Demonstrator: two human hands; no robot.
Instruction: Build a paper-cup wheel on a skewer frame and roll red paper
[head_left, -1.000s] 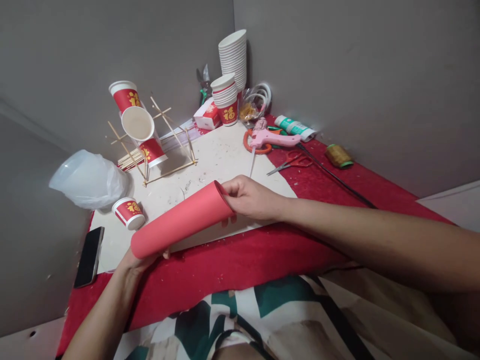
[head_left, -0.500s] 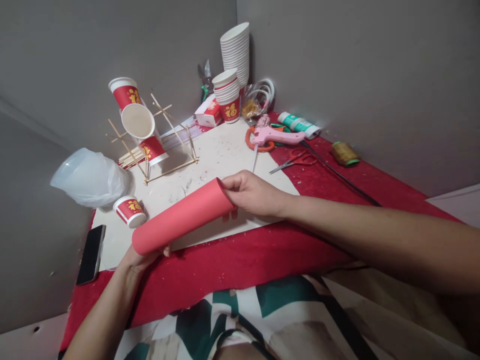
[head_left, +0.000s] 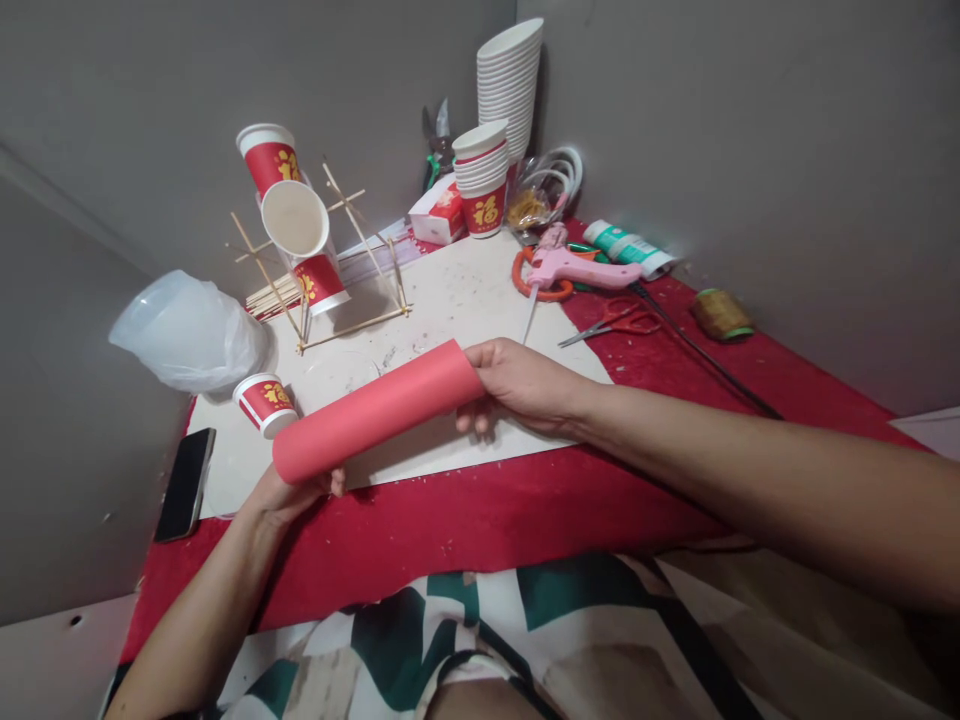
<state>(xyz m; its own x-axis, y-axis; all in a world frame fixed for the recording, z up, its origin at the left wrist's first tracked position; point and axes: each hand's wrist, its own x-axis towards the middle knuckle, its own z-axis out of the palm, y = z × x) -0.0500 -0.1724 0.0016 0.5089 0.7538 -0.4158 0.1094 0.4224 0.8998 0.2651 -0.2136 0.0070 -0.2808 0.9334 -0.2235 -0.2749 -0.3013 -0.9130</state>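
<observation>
A red paper tube (head_left: 375, 415), rolled from a sheet, is held at a slant above the table's near side. My left hand (head_left: 296, 495) supports its lower left end from below, most of the fingers hidden behind the paper. At the upper right end my right hand (head_left: 517, 385) grips the rim, thumb side on top and fingertips showing beneath. Just beyond the left end lies a tipped red and white paper cup (head_left: 266, 404). Farther back stands a stick frame (head_left: 352, 328) with paper cups (head_left: 296, 220) joined at it.
A white board (head_left: 465, 290) covers part of the red cloth (head_left: 465, 520). Stacked paper cups (head_left: 481, 195), a pink glue gun (head_left: 577, 268), scissors (head_left: 619, 318) and a thread spool (head_left: 720, 315) stand or lie at the back and right. At left are a plastic bag (head_left: 191, 335) and a phone (head_left: 186, 485).
The camera view has shifted slightly. The tube's right end has turned, so its opening no longer shows, and more of my right fingertips are visible below it.
</observation>
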